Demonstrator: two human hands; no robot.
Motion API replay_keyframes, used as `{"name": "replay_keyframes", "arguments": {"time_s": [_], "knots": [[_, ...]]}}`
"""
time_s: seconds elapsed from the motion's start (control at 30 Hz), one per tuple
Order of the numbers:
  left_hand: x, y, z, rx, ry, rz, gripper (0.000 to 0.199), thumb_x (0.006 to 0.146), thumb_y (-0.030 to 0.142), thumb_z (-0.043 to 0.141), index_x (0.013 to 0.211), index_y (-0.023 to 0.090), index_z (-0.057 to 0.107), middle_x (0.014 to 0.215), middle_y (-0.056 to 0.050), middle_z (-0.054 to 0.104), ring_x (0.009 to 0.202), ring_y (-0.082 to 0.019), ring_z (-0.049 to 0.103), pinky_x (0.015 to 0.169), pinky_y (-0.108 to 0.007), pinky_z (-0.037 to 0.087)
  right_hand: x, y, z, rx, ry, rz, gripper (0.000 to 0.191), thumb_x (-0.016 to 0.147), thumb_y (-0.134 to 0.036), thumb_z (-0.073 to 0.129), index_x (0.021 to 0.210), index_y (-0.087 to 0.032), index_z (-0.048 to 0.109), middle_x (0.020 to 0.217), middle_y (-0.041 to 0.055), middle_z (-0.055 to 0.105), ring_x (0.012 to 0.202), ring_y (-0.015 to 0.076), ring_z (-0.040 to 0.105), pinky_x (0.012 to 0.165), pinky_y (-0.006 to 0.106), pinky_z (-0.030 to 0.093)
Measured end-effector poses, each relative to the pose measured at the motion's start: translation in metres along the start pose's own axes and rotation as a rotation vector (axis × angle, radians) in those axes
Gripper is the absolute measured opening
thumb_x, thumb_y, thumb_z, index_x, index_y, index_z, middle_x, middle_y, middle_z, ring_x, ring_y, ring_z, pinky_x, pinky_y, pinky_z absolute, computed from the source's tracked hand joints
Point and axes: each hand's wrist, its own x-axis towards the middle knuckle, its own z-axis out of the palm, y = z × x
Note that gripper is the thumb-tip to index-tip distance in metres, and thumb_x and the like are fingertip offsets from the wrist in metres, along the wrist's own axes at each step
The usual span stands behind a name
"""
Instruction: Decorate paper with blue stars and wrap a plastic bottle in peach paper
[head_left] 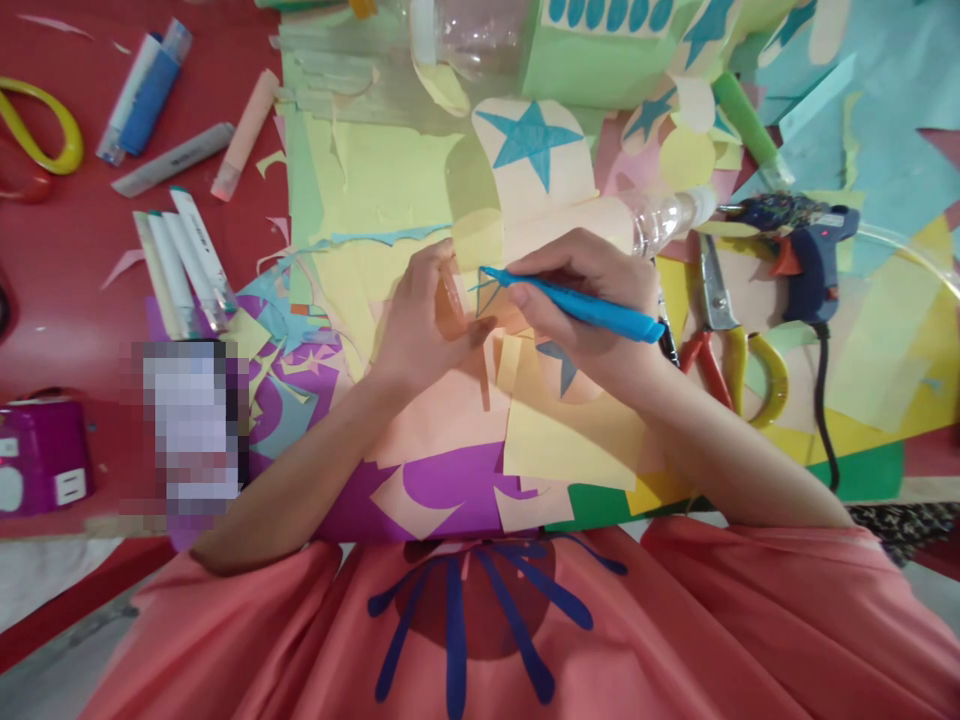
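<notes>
My right hand (600,285) grips a blue marker (600,312) with its tip on a small peach paper piece (512,318). Dark lines show on that piece, near the tip. My left hand (412,325) pinches the left side of the same piece between thumb and fingers, which hide part of it. Beyond my hands lies a pale paper with a blue star (534,140). Just under my right hand, another blue star (559,365) is partly covered. Yellow and peach sheets (574,440) lie beneath my hands.
To the right are scissors (720,300) with red and yellow handles and a glue gun (814,265) with its cord. A clear plastic bottle (671,220) lies behind my right hand. Several markers (187,255), a phone (191,425) and paper scraps (289,385) are at left.
</notes>
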Motion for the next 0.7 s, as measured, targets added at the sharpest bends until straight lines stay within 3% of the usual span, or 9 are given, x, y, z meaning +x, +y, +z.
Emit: {"name": "replay_keyframes", "arguments": {"time_s": [0.33,0.7], "knots": [[0.0013,0.004,-0.0013,0.008,0.009,0.0,0.075,0.08,0.076,0.058,0.134,0.031,0.033,0.137,-0.009,0.055,0.127,-0.032,0.057,0.103,-0.049,0.05,-0.005,0.0025,-0.0019,-0.036,-0.023,0.03,0.013,0.093,-0.032,0.061,0.085,-0.023,0.067,0.069,-0.0037,0.066,0.058,0.0087,0.061,0.05,0.022,0.047],[0.0006,-0.0021,0.0017,0.002,0.04,0.002,0.077,0.077,0.076,0.061,0.133,0.031,0.034,0.137,-0.009,0.054,0.126,-0.033,0.058,0.102,-0.052,0.051,-0.0054,-0.0004,-0.0041,-0.085,-0.004,-0.007,0.014,0.087,-0.023,0.059,0.074,-0.024,0.056,0.061,-0.007,0.059,0.05,0.006,0.051,0.047,0.021,0.04]]}}
